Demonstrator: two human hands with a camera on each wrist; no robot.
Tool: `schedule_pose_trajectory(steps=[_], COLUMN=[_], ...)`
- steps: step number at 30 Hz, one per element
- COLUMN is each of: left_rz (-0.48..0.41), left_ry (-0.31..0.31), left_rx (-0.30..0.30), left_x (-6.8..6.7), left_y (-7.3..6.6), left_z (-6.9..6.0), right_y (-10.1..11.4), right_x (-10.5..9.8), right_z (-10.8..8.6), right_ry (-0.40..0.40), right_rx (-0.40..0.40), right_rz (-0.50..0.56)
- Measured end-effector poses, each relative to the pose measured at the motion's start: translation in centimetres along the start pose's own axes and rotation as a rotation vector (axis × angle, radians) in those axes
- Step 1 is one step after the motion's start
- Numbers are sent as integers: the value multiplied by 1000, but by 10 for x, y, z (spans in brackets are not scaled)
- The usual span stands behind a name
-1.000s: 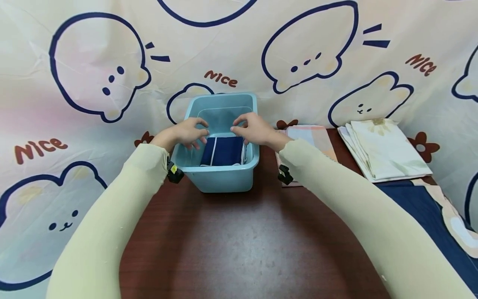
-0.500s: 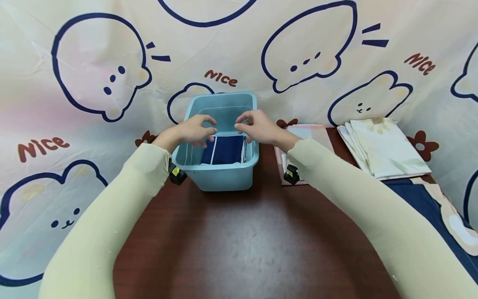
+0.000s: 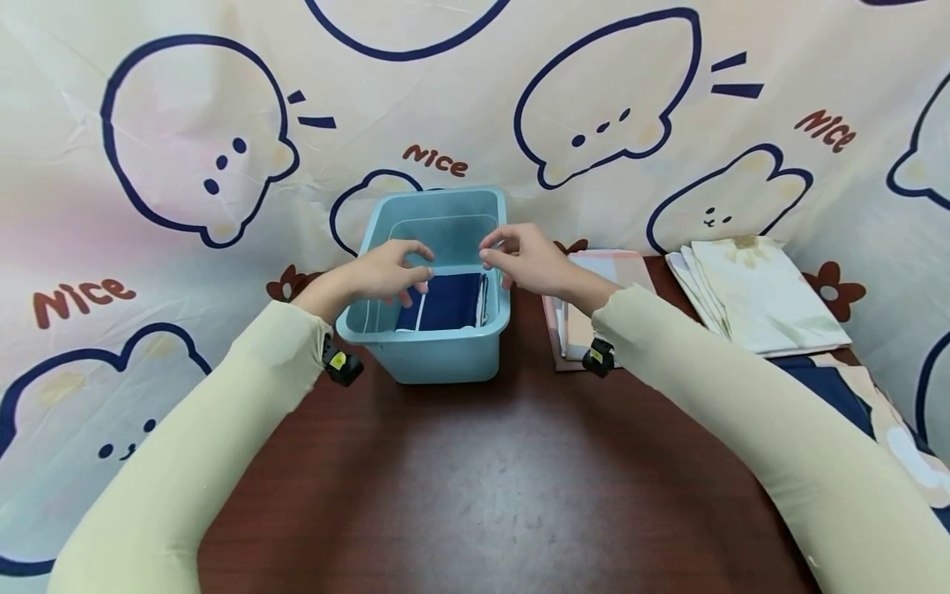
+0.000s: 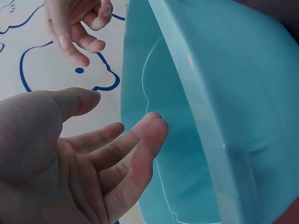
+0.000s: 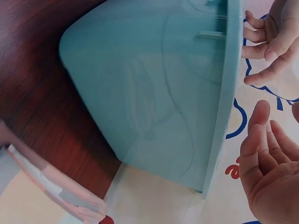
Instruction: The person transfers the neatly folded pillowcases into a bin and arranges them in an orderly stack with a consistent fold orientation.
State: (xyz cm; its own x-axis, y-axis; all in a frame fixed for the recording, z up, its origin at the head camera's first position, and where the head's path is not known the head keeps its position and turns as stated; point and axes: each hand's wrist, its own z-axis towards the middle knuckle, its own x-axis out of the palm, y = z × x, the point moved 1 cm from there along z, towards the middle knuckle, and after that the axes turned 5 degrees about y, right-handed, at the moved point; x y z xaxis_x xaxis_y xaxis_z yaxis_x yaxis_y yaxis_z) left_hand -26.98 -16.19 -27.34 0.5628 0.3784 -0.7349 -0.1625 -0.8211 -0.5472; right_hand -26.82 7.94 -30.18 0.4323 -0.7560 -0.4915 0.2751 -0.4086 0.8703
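A light blue plastic bin (image 3: 449,360) stands on the table against the printed backdrop. Inside it lies a folded navy cloth (image 3: 451,301) with a white stripe and pale edges at its right side. My left hand (image 3: 386,271) hovers above the bin's left part, fingers loosely bent and holding nothing. Over the right rim is my right hand (image 3: 529,262), its fingers relaxed and nothing between them. In the left wrist view the left hand (image 4: 107,163) is beside the bin's rim, palm showing. The right wrist view shows the right hand (image 5: 273,163) apart from the bin's wall (image 5: 140,93).
Right of the bin lies a folded pink and pale checked cloth (image 3: 616,264), partly behind the right arm. Farther right is a folded white cloth (image 3: 768,297) with a flower print, over a navy and beige cloth (image 3: 824,388). A backdrop (image 3: 416,99) rises behind the dark wooden table (image 3: 482,495).
My right hand has moved right, from over the navy cloth to the bin's right rim. My left hand has shifted slightly to the right. The cloth in the bin stays put.
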Motion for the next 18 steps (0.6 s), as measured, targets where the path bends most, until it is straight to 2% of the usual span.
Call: schedule_pose_trajectory(steps=[13, 18], left_rz=[-20, -17], left_ry=[-5, -30], left_rx=[37, 55], left_x=[4, 8], left_y=[-4, -8], left_z=[-10, -12], right_y=[-9, -10], right_x=[-7, -7], right_z=[-25, -32], right_ry=[24, 15], right_rx=[-37, -30], right_rz=[-28, -45])
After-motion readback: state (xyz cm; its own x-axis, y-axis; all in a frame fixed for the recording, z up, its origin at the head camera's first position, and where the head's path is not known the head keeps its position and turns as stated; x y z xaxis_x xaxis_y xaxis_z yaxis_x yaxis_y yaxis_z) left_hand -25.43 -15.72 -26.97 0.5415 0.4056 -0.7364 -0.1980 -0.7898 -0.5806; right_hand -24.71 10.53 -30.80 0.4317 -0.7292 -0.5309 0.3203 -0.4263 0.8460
